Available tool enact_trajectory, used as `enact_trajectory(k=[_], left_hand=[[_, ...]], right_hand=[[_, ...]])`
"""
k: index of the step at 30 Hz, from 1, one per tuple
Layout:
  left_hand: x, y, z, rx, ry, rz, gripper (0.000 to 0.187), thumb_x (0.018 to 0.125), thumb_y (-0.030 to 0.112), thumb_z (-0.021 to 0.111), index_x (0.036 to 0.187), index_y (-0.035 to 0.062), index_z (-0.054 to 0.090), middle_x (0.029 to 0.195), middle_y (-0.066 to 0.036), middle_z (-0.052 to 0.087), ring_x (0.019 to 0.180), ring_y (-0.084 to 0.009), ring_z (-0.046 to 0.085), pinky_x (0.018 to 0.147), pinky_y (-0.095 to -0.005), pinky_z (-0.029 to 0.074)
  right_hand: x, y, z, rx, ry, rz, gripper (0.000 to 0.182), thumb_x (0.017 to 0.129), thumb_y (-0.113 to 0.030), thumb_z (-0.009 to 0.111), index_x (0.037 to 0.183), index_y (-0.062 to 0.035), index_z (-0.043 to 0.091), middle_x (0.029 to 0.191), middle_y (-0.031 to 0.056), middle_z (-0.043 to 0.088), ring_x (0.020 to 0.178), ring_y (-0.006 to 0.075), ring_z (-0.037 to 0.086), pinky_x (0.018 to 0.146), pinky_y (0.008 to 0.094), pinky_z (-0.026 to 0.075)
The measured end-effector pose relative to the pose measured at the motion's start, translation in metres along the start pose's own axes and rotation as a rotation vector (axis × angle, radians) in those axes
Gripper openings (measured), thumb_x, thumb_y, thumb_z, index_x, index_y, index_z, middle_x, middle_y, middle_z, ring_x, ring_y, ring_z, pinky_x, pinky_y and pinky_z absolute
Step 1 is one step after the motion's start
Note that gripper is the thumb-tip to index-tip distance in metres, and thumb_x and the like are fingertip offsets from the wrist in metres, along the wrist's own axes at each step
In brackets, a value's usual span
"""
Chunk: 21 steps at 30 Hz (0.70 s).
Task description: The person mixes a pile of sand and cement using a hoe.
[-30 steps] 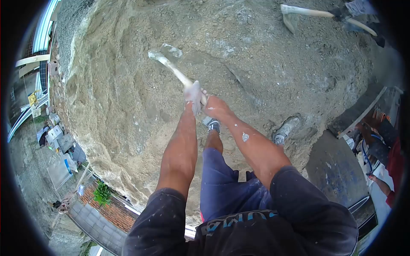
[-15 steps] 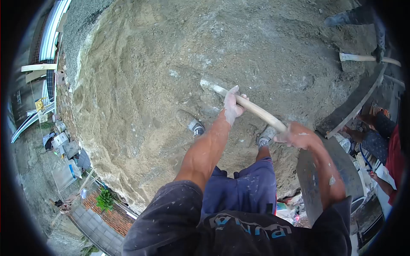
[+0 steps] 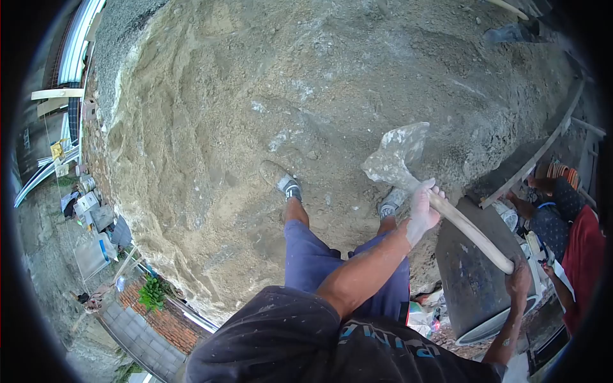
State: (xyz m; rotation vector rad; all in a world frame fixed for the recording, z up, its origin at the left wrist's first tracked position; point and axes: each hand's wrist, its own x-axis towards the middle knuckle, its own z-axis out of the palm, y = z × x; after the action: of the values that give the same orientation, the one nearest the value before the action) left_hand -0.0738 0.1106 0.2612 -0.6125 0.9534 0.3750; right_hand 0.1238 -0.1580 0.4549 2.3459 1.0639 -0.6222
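Note:
A hoe [image 3: 472,235] with a wooden handle slants across my right side, its broad, mortar-caked blade [image 3: 399,153] raised in front of my right foot. My left hand [image 3: 424,207], dusted pale, wraps the handle just behind the blade. Down at the handle's butt end, my right hand [image 3: 518,281] is closed around the wood. Below the blade spreads a wide bed of grey-brown sand mix [image 3: 217,159], where both my shoes stand.
A dark panel [image 3: 472,281] lies at my right, beneath the handle. Beyond it crouches a person in a red shirt [image 3: 584,262]. Another person's lower leg [image 3: 514,33] shows at upper right. A long board [image 3: 533,163] edges the sand. Brick paving [image 3: 163,319] lies lower left.
The hoe has come up out of the sand and swung right, exposing its blade. Both hands moved right with it. The other person's tool at upper right has also moved upward.

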Motion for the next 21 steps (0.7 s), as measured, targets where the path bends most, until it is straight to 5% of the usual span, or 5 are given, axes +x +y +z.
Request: enact_trajectory(k=[5,9,12,16,21], left_hand=[[-0.057,0.222,-0.054,0.113,0.325,0.428,0.021,0.076,0.014,0.069,0.081,0.0171,0.049,0.067,0.000,0.050,0.059,-0.0180,0.050,0.058,-0.0310,0.047],[-0.161,0.399,-0.056,0.172,0.331,0.869,0.014,0.084,0.015,0.065,0.083,0.0142,0.051,0.069,0.000,0.049,0.058,-0.0145,0.051,0.053,-0.0285,0.045],[-0.234,0.495,-0.024,0.356,0.256,1.102,0.016,0.088,0.018,0.063,0.084,0.0107,0.050,0.069,0.000,0.049,0.058,-0.0122,0.052,0.050,-0.0274,0.048],[-0.233,0.528,-0.043,0.726,0.486,1.281,0.026,0.092,0.031,0.062,0.092,0.0100,0.047,0.069,-0.001,0.051,0.053,-0.0121,0.053,0.046,-0.0281,0.046],[-0.138,0.508,-0.111,0.697,0.709,0.961,0.029,0.092,0.033,0.060,0.088,0.0070,0.048,0.066,-0.003,0.051,0.047,-0.0130,0.051,0.041,-0.0278,0.045]], right_hand=[[0.045,-0.227,0.087,0.373,-0.431,-0.216,0.050,0.076,-0.026,0.071,0.119,-0.0059,0.056,0.107,0.0177,0.063,0.099,0.0370,0.061,0.087,0.0447,0.049],[0.054,-0.439,0.112,0.792,-0.276,-0.517,0.037,0.077,-0.021,0.069,0.110,-0.0054,0.062,0.105,0.0201,0.064,0.098,0.0380,0.061,0.087,0.0442,0.048],[0.059,-0.565,0.004,0.768,-0.408,-0.665,0.051,0.084,-0.031,0.066,0.122,-0.0001,0.052,0.105,0.0227,0.064,0.096,0.0392,0.063,0.085,0.0453,0.049],[0.072,-0.698,-0.057,0.832,-0.553,-0.758,0.056,0.084,-0.028,0.065,0.124,0.0053,0.046,0.101,0.0279,0.063,0.093,0.0424,0.063,0.082,0.0485,0.049],[0.106,-0.741,0.017,0.798,-0.594,-0.620,0.053,0.080,-0.026,0.065,0.116,0.0090,0.050,0.094,0.0309,0.063,0.092,0.0444,0.063,0.080,0.0475,0.050]])
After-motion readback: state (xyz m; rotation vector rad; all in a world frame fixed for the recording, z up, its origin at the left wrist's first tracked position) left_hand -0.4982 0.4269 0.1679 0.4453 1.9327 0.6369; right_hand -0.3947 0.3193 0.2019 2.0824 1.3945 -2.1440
